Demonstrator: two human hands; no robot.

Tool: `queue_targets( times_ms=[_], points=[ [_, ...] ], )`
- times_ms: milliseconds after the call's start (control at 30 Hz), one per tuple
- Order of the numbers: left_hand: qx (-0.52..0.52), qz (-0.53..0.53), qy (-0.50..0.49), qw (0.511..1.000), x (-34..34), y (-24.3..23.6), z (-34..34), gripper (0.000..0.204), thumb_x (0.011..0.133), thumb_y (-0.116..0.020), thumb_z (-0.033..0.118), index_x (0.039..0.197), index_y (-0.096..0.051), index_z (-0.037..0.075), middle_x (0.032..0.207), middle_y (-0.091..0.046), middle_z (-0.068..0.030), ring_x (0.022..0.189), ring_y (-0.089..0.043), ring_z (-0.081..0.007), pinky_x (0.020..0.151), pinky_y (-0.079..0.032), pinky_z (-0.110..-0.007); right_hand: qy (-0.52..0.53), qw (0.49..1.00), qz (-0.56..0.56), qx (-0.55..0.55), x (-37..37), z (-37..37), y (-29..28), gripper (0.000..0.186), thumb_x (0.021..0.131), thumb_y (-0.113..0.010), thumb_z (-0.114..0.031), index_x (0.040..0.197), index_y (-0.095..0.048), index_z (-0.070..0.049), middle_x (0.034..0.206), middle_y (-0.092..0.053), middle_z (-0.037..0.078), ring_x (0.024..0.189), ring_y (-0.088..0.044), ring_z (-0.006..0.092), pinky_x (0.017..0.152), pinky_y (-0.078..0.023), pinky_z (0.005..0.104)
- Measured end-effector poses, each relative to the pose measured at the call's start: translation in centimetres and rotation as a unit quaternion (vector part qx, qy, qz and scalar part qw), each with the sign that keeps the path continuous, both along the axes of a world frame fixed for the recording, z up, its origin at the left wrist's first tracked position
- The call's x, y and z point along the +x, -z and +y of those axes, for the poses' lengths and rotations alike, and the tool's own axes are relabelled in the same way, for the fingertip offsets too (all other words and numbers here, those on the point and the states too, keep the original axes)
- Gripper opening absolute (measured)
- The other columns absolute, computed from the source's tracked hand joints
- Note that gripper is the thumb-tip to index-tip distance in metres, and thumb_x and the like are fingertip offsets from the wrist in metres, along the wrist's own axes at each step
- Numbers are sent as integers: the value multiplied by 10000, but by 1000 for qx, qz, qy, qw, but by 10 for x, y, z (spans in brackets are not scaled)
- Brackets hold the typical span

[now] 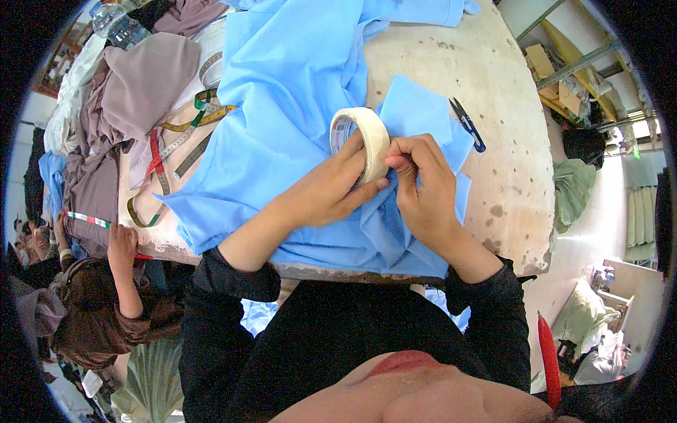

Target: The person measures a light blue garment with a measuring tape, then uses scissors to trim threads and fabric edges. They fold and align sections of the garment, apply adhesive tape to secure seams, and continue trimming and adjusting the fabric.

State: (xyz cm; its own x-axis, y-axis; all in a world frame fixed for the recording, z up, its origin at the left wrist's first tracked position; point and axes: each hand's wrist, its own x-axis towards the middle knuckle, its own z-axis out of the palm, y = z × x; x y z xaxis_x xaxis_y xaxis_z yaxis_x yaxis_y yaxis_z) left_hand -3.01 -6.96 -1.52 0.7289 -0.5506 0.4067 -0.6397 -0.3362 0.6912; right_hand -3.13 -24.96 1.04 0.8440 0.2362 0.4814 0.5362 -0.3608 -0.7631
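A roll of cream masking tape [379, 141] stands on edge above the table, with my left hand [331, 185] gripping it, fingers through its core and thumb below. My right hand [422, 185] is at the roll's right side, thumb and forefinger pinched together against it; whether a tape end lies between them is too small to tell. Light blue fabric [282, 134] lies spread and rumpled under both hands. A smaller blue cut piece [416, 106] rests beyond my right hand. Just right of it lie dark thread snips [467, 125].
A measuring tape [163, 151] curls over the table [508, 190] on the left, beside mauve fabric [151, 77]. A plastic bottle [118, 27] lies at the far left. A co-worker's hand [122, 243] touches the left table edge. Shelving [571, 70] stands at the right.
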Motion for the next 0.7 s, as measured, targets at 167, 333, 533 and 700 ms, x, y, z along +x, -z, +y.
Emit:
queue_targets(
  times_ms=[167, 333, 533, 700],
  points=[
    [-8, -13, 2, 1000, 3, -2, -1, 439, 916, -629, 177, 1283, -472, -7, 1253, -432, -258, 1140, -482, -463, 955, -426, -460, 4, 1000, 10, -17, -2, 0, -3, 179, 811, -575, 141, 922, -551, 2, 872, -551, 141, 756, -588, 279, 669, -484, 345],
    [-39, 12, 4, 999, 2, -5, 0, 391, 914, -633, 180, 1247, -525, 6, 1203, -476, -238, 1115, -502, -445, 945, -427, -451, 7, 1000, 14, -15, -4, 0, -4, 170, 811, -583, 133, 912, -544, 2, 860, -547, 136, 756, -578, 281, 672, -481, 332],
    [-60, 22, -17, 998, 5, -5, 1, 365, 926, -618, 190, 1232, -544, 6, 1251, -480, -227, 1191, -470, -416, 1023, -377, -446, 19, 999, -37, -21, -2, 0, -9, 182, 853, -647, 23, 1023, -590, -12, 940, -621, 105, 747, -618, 210, 653, -498, 297],
    [-40, 12, -25, 999, 5, -4, 1, 380, 938, -595, 193, 1260, -533, 0, 1310, -449, -233, 1243, -436, -418, 1049, -363, -444, 37, 997, 40, 46, -5, 3, -10, 275, 857, -708, -77, 1119, -637, -32, 1020, -652, 90, 751, -645, 172, 650, -516, 270]
  ],
)
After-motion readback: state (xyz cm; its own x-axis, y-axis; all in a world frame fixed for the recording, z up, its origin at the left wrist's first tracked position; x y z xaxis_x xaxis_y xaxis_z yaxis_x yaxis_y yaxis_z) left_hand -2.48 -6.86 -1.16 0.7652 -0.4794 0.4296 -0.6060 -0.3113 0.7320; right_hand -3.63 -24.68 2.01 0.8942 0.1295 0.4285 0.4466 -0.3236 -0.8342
